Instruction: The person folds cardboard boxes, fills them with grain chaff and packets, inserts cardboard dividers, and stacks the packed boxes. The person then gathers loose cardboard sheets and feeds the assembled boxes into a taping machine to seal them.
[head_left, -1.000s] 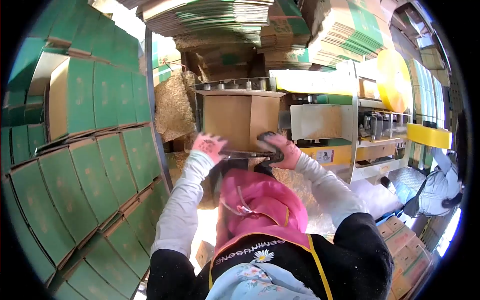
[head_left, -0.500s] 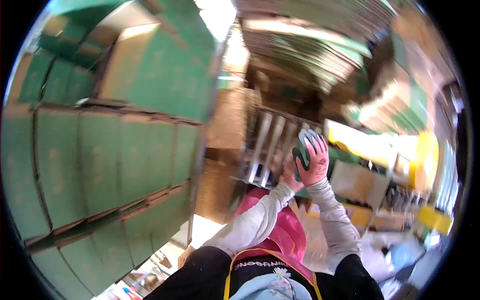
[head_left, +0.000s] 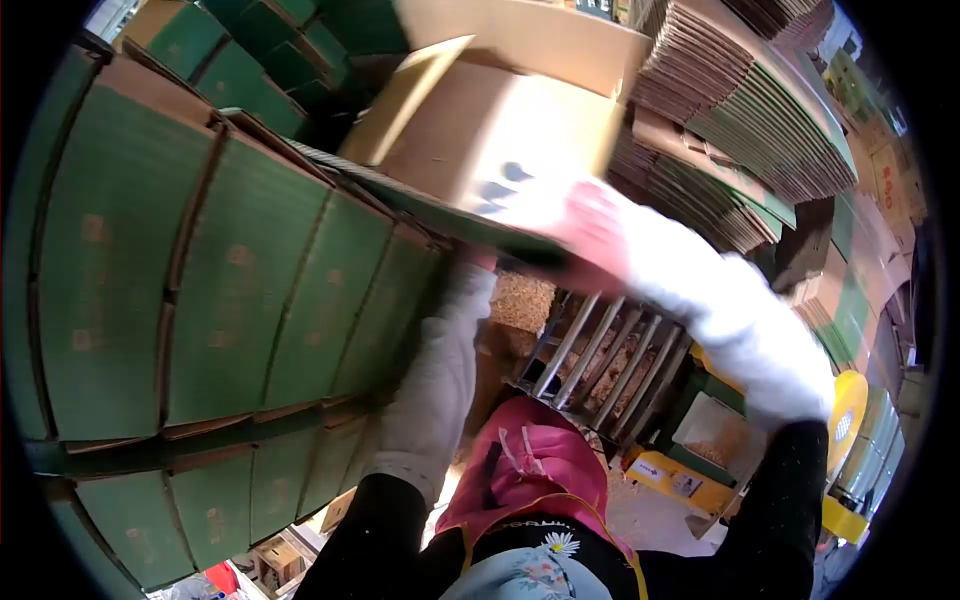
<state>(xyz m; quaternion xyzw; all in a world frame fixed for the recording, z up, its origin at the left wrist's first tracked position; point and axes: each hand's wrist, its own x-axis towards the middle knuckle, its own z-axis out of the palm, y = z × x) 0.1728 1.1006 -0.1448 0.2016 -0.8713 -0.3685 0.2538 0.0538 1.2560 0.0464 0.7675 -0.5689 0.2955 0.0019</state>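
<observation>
An open-topped cardboard box (head_left: 440,125), green outside and bare brown inside, is held up in front of me with its flaps spread. Over its near right edge reaches my right hand (head_left: 592,228), in a pink glove with dark fingertips; the fingers rest inside the box and the hand is smeared by motion. Beneath the near green side, my left hand (head_left: 478,257) presses up against the box, its fingers hidden. Left of the box stand stacked green cartons (head_left: 265,290), close to my left sleeve.
A metal roller conveyor (head_left: 600,360) lies below the box. Flattened cartons (head_left: 760,110) are piled at the upper right. A yellow tape roll (head_left: 848,415) is at the right, and a yellow box (head_left: 665,478) sits low beside the conveyor.
My hands were together over the rollers without a box. Now they are apart and raised, holding the open box near the left stack. The view has shifted.
</observation>
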